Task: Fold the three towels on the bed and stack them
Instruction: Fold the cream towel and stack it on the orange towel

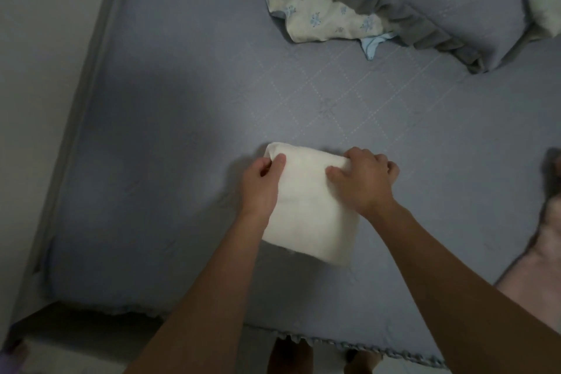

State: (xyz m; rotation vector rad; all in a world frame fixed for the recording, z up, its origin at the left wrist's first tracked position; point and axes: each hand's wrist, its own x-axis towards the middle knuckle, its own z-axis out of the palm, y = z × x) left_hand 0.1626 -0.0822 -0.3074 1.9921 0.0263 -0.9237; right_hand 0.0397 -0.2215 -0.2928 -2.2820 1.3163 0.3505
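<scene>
A cream-white towel (309, 212) lies folded into a small rectangle on the blue-grey bed (182, 130), near its front edge. My left hand (262, 184) pinches the towel's far left corner. My right hand (364, 179) grips the far right corner, fingers curled over the fold. A pale pink towel (540, 267) lies spread at the right edge of the view, partly cut off. A crumpled cream towel with blue flower print (318, 9) sits at the far side of the bed.
A blue-grey pillow with a grey ruffle (440, 6) lies at the back right, touching the flowered towel. A white wall (39, 70) runs along the bed's left side. My feet (291, 355) stand on the floor below the bed's frilled front edge.
</scene>
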